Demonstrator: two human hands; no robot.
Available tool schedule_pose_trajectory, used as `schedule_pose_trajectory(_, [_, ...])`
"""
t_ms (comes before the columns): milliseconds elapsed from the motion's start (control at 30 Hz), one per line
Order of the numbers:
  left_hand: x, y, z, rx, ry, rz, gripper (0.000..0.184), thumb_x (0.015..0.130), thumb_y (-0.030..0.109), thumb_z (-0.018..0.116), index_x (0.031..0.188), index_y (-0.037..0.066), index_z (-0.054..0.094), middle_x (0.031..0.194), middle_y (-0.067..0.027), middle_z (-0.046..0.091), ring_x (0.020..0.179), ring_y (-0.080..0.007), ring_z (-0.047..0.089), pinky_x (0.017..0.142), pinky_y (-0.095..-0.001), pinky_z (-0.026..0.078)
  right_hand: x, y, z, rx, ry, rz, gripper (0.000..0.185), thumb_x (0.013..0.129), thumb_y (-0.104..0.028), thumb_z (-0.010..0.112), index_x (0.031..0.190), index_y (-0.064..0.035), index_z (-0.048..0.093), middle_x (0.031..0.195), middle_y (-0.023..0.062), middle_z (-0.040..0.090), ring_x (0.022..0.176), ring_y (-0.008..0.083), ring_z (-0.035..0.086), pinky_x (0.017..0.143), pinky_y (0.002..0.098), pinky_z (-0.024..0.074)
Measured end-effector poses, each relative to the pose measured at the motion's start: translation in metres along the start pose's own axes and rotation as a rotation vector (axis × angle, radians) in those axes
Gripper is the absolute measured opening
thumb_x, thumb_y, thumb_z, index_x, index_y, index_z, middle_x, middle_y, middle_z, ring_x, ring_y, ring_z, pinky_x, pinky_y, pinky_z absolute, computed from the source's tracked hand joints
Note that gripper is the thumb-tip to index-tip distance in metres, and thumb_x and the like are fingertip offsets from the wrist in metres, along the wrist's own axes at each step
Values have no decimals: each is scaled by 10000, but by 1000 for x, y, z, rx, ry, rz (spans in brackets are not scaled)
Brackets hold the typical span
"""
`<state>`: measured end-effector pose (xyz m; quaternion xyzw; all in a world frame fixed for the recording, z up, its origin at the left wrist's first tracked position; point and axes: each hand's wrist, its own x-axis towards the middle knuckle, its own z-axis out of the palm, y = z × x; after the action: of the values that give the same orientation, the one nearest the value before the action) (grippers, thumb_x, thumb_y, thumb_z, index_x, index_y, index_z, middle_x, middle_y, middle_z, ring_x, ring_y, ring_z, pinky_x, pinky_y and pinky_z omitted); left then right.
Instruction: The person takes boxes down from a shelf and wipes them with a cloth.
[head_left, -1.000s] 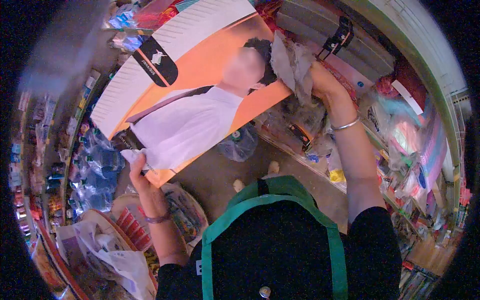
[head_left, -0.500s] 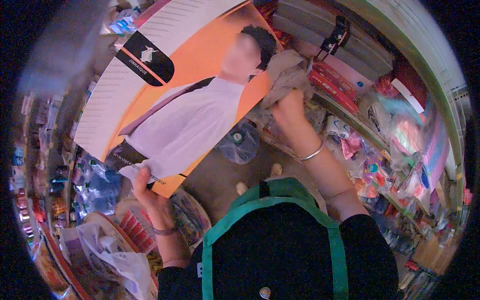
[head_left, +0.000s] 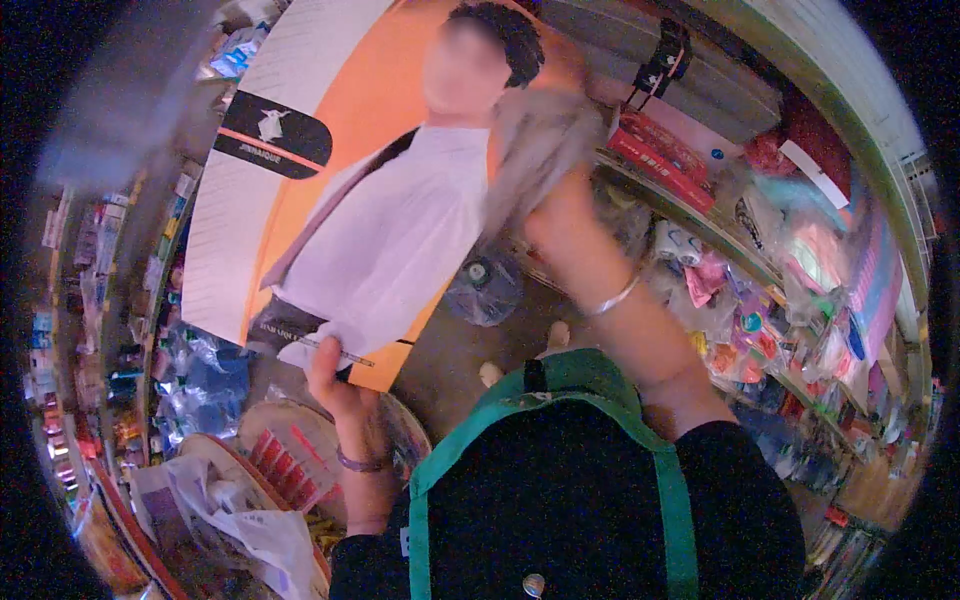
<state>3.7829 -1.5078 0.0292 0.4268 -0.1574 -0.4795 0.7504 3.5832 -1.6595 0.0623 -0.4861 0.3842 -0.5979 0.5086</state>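
A large flat box (head_left: 370, 230), printed with a person in a white top on orange, is held up tilted before me. My left hand (head_left: 335, 380) grips its lower corner, thumb on the printed face and the other fingers hidden behind. A crumpled grey-brown cloth (head_left: 545, 140) is bunched in my right hand (head_left: 555, 210). It lies against the right part of the box's face, over the printed shoulder. Motion blurs the cloth and right forearm, and most of the right fingers are covered.
Shelves of packaged goods (head_left: 200, 380) line the left side. Red boxes (head_left: 660, 155) and bagged items (head_left: 810, 260) fill the right shelf. A large clear bottle (head_left: 480, 285) stands on the floor ahead. At lower left are round containers and a white plastic bag (head_left: 240, 530).
The box has turned more upright, and its lower corner has shifted right with my left hand. My right hand has moved the cloth left and slightly down across the box's face.
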Motion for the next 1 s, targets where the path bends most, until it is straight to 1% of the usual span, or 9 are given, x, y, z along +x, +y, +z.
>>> schedule_pose_trajectory(167, [0, -6, -9, -16, -97, 7, 309, 699, 169, 546, 925, -43, 532, 909, -130, 585, 838, -241, 575, 776, -346, 445, 45, -11, -22, 566, 185, -44, 317, 905, -203, 286, 1183, -99, 395, 1146, 54, 458, 1039, 146, 430, 930, 249, 320])
schedule_pose_trajectory(233, [0, -4, -13, -10, -93, 36, 304, 698, 153, 548, 930, -42, 528, 906, -127, 585, 836, -240, 575, 772, -348, 447, 89, 29, -49, 120, -2, -379, 340, 897, -202, 302, 1211, -90, 373, 1170, 51, 445, 1056, 162, 425, 933, 259, 322])
schedule_pose_trajectory(300, [1, 1, -18, -1, -55, 46, 304, 695, 135, 548, 941, -41, 521, 905, -126, 584, 835, -241, 575, 772, -353, 448, 96, 37, -54, 90, -120, -408, 357, 891, -210, 315, 1223, -86, 362, 1180, 50, 440, 1059, 169, 426, 929, 264, 326])
schedule_pose_trajectory(400, [-1, 1, -8, -34, -70, -3, 294, 702, 122, 540, 948, -36, 512, 897, -120, 584, 828, -241, 574, 771, -358, 448, 66, -19, -35, 641, -199, 2, 367, 884, -235, 333, 1218, -86, 364, 1173, 51, 446, 1041, 164, 435, 915, 263, 338])
schedule_pose_trajectory(467, [0, -4, 3, -59, -24, 8, 280, 718, 133, 533, 945, -31, 517, 895, -115, 585, 823, -234, 575, 770, -357, 448, 41, 0, -11, 665, -156, -90, 225, 867, -180, 335, 1042, -86, 439, 1026, 61, 488, 940, 171, 467, 803, 265, 386])
schedule_pose_trajectory(633, [11, -19, 39, -220, 55, -27, 284, 738, 144, 540, 964, -26, 527, 906, -107, 590, 816, -218, 581, 758, -343, 455, -82, 72, 51, -417, -285, -431, 187, 831, -159, 369, 954, -94, 494, 922, 55, 508, 856, 176, 495, 749, 275, 413])
schedule_pose_trajectory(733, [24, -25, 30, -171, -11, -4, 268, 740, 132, 546, 963, -15, 530, 891, -94, 593, 814, -211, 582, 743, -335, 463, -103, 81, 55, -696, -422, -582, 172, 810, -146, 389, 901, -98, 526, 860, 51, 520, 805, 179, 512, 717, 281, 429])
schedule_pose_trajectory(867, [11, -24, 26, -160, 48, 50, 224, 726, 96, 546, 922, -12, 533, 880, -93, 583, 808, -204, 579, 750, -337, 459, -8, 57, 24, -802, -252, -389, 163, 781, -129, 416, 830, -105, 570, 776, 46, 536, 738, 183, 535, 675, 288, 451])
schedule_pose_trajectory(1000, [-2, -26, -11, -89, -64, 72, 283, 702, 117, 556, 944, -23, 510, 869, -103, 577, 823, -221, 573, 760, -348, 456, 56, -30, 0, -1444, -80, -228, 168, 799, -162, 426, 915, -107, 533, 852, 33, 525, 790, 166, 519, 685, 286, 450])
